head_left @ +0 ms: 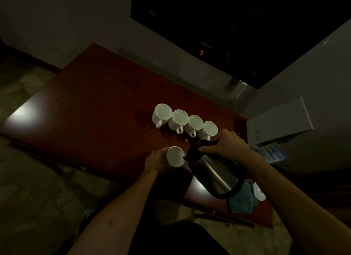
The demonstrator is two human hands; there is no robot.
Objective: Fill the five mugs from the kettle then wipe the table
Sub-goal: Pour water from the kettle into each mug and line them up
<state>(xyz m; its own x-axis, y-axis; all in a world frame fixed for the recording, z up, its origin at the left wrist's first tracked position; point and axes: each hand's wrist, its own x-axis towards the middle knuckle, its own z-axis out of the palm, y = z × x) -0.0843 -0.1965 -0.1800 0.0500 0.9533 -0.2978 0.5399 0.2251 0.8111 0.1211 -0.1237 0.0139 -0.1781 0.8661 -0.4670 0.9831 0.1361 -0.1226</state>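
Dim red table (91, 95) carries the fifth mug (175, 156) near its front edge, cupped by the left hand (156, 160), while the right hand (227, 143) grips the tilted kettle (214, 174) (spout at its rim), four mugs (185, 120) lined behind.

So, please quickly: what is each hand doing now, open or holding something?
Left hand: curled around the fifth mug, holding it.
Right hand: gripping the handle of the tilted kettle, spout at the mug's rim.

Five white mugs: four in a row (185, 121) and one (175, 156) apart. One kettle (214, 171). One blue cloth (242, 199). Two hands.
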